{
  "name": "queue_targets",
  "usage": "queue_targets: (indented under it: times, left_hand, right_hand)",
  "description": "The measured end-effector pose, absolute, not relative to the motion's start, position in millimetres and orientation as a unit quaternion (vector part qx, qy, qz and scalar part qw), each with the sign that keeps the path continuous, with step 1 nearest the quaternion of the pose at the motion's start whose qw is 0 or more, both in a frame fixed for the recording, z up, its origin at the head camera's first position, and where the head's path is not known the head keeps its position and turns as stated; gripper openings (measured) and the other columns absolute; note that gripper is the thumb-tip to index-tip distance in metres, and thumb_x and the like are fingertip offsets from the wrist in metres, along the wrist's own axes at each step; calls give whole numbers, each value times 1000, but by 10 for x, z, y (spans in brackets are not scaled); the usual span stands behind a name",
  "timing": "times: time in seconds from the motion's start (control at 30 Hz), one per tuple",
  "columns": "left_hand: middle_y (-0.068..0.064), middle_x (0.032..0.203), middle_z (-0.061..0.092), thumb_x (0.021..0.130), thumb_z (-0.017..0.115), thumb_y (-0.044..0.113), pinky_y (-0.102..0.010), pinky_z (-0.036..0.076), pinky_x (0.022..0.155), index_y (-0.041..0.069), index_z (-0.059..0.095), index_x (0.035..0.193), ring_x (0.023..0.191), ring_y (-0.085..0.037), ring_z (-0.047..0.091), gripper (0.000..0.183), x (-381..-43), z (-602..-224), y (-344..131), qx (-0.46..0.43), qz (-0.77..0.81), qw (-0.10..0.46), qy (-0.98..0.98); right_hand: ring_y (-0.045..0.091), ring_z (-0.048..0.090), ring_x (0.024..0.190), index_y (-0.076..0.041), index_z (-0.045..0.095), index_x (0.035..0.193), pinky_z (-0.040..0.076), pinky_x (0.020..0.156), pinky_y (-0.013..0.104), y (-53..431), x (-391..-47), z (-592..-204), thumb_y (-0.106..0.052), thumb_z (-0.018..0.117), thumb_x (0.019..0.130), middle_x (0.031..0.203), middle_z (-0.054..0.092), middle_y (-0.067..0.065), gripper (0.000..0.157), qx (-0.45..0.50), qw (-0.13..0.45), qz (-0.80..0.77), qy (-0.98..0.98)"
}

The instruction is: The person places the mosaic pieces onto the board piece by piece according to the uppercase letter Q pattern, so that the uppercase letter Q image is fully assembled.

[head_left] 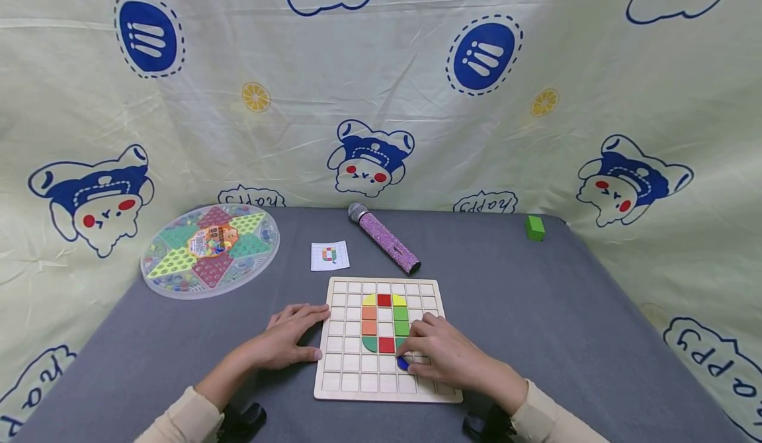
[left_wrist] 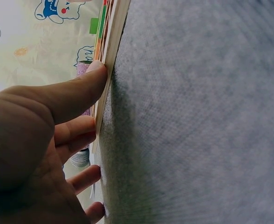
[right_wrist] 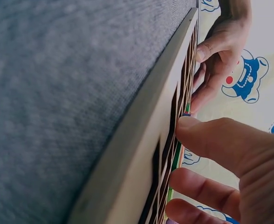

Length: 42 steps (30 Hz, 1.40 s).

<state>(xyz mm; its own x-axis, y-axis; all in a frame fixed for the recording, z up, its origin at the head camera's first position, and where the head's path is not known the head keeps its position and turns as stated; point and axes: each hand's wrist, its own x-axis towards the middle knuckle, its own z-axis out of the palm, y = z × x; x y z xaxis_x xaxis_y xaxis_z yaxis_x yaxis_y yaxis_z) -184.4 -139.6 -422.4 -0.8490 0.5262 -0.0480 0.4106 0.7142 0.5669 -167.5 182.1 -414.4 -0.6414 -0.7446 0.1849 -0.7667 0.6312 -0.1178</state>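
A square wooden grid board (head_left: 348,383) lies in front of me. On it, yellow, red, orange and green pieces form a ring, with quarter-round yellow pieces at the top corners. My left hand (head_left: 286,338) rests at the board's left edge, thumb and fingertips touching the rim, as the left wrist view also shows. Over the board's lower right, my right hand (head_left: 449,352) pinches a small blue piece (head_left: 402,363) between thumb and index finger, just below the ring's bottom right corner. The right fingers partly cover the green piece there. In the right wrist view the thumb hides most of the blue piece.
Behind the board lie a small pattern card (head_left: 329,256) and a glittery pink microphone (head_left: 389,241). A round Chinese checkers set (head_left: 210,251) sits at the back left. A green block (head_left: 534,228) stands near the back right corner of the grey-covered table (head_left: 506,284).
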Motion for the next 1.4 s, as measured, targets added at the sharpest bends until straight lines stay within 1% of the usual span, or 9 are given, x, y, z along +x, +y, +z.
queue_targets:
  times: [0.27, 0.53, 0.73, 0.97, 1.07, 1.23, 1.33, 1.4]
  left_hand:
    - [-7, 148, 40, 84, 69, 34, -65, 20, 100, 10, 43, 141, 133, -38, 30, 68, -1845, -4231, -1395, 258, 277, 100, 920]
    - [-7, 148, 40, 83, 69, 35, -65, 20, 100, 10, 43, 141, 133, -38, 30, 68, -1843, -4231, -1396, 259, 274, 99, 921]
    - [-7, 149, 39, 84, 69, 35, -64, 20, 100, 10, 43, 142, 134, -38, 29, 68, -1843, -4223, -1401, 259, 277, 102, 920]
    - [-8, 148, 39, 83, 69, 36, -62, 20, 99, 10, 42, 142, 133, -37, 29, 69, -1844, -4220, -1406, 254, 278, 111, 920]
    - [-8, 147, 41, 83, 70, 35, -61, 23, 97, 10, 44, 141, 132, -36, 32, 68, -1844, -4224, -1417, 254, 274, 100, 922]
    - [-9, 145, 43, 84, 69, 32, -60, 25, 97, 9, 45, 140, 131, -34, 34, 65, -1837, -4193, -1469, 231, 282, 77, 928]
    - [-11, 146, 42, 85, 68, 32, -61, 25, 97, 8, 46, 139, 131, -35, 33, 64, -1835, -4160, -1531, 219, 286, 57, 931]
    - [-13, 145, 42, 85, 68, 32, -62, 26, 96, 7, 46, 139, 131, -37, 33, 63, -1835, -4135, -1582, 217, 280, 36, 934]
  right_hand:
    - [4, 40, 82, -30, 71, 98, 35, 71, 20, 1812, -1665, -4122, -27, 71, 81, 89, 58, -10, 18, 411, 39, 90, -906]
    - [4, 40, 82, -29, 71, 99, 35, 71, 20, 1813, -1660, -4142, -27, 71, 80, 89, 58, -10, 19, 409, 43, 92, -907]
    - [4, 40, 81, -28, 71, 97, 34, 71, 21, 1854, -1668, -4161, -26, 73, 78, 87, 59, -10, 19, 411, 74, 104, -903]
    - [7, 45, 86, -23, 71, 99, 39, 75, 28, 1967, -1695, -4120, -28, 75, 76, 91, 60, -9, 24, 382, 99, 109, -912]
    - [8, 46, 88, -21, 70, 100, 39, 76, 28, 2024, -1709, -4092, -30, 75, 77, 92, 60, -9, 26, 364, 102, 111, -919]
    - [6, 43, 85, -21, 71, 101, 37, 73, 27, 2126, -1731, -4045, -28, 75, 78, 92, 61, -8, 25, 315, 100, 124, -935]
    - [7, 43, 85, -20, 71, 100, 37, 73, 28, 2190, -1751, -4022, -28, 76, 78, 92, 61, -7, 24, 283, 114, 124, -944]
    - [9, 45, 87, -18, 71, 100, 38, 75, 31, 2233, -1769, -4007, -28, 76, 77, 93, 61, -5, 25, 265, 128, 124, -948]
